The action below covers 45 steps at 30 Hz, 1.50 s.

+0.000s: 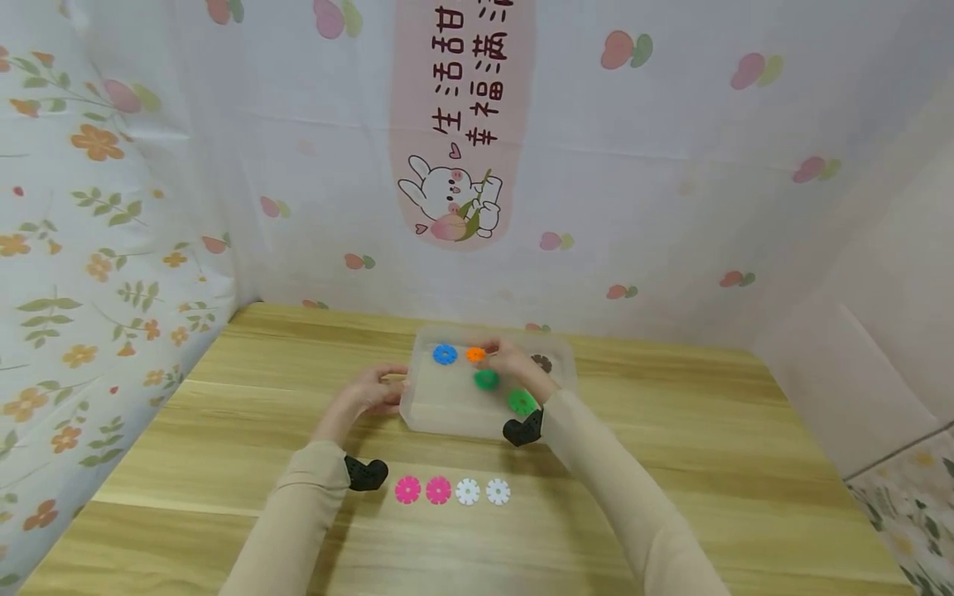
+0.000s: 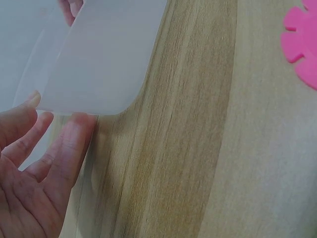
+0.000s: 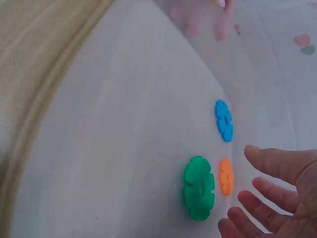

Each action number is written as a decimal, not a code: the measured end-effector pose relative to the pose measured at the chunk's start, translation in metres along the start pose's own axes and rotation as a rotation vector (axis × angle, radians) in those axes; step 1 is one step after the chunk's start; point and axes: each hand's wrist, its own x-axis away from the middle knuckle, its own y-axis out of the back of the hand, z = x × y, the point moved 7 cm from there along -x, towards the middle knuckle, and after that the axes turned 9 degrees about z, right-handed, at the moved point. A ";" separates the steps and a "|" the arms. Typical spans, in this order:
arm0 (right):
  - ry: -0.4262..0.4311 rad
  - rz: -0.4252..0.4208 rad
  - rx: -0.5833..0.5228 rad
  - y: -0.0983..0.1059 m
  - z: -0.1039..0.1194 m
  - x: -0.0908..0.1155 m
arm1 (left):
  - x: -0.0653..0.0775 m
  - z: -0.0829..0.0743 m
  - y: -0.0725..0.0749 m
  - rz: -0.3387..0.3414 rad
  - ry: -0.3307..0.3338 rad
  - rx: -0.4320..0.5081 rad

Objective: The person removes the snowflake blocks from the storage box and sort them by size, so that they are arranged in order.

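A translucent plastic box (image 1: pixel 447 418) stands on the wooden table. My left hand (image 1: pixel 376 391) holds its left wall, with the thumb (image 2: pixel 32 101) at the rim and the fingers against the outside. My right hand (image 1: pixel 514 362) reaches inside, thumb and fingers spread apart with nothing between them. Closest to its fingertips is an orange notched disc (image 3: pixel 226 177). A green notched disc (image 3: pixel 199 188) and a blue one (image 3: pixel 224 121) are near it. Farther right in the box are a light green disc (image 1: pixel 522 403) and a brown disc (image 1: pixel 542 363), partly behind the hand.
In front of the box, two pink discs (image 1: pixel 423 490) and two white discs (image 1: pixel 483 492) lie in a row on the table (image 1: pixel 671 430). A printed cloth (image 1: pixel 633 165) hangs behind the table, and a floral one (image 1: pixel 112 248) hangs at the left.
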 end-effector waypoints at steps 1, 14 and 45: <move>-0.005 -0.003 0.013 0.001 -0.001 -0.002 | -0.001 0.001 -0.001 0.001 -0.001 0.001; 0.108 0.027 0.396 0.001 -0.028 -0.040 | -0.003 0.003 -0.014 0.037 0.021 0.031; 0.124 0.100 0.197 0.008 -0.001 -0.041 | -0.005 0.003 0.003 0.009 0.048 0.010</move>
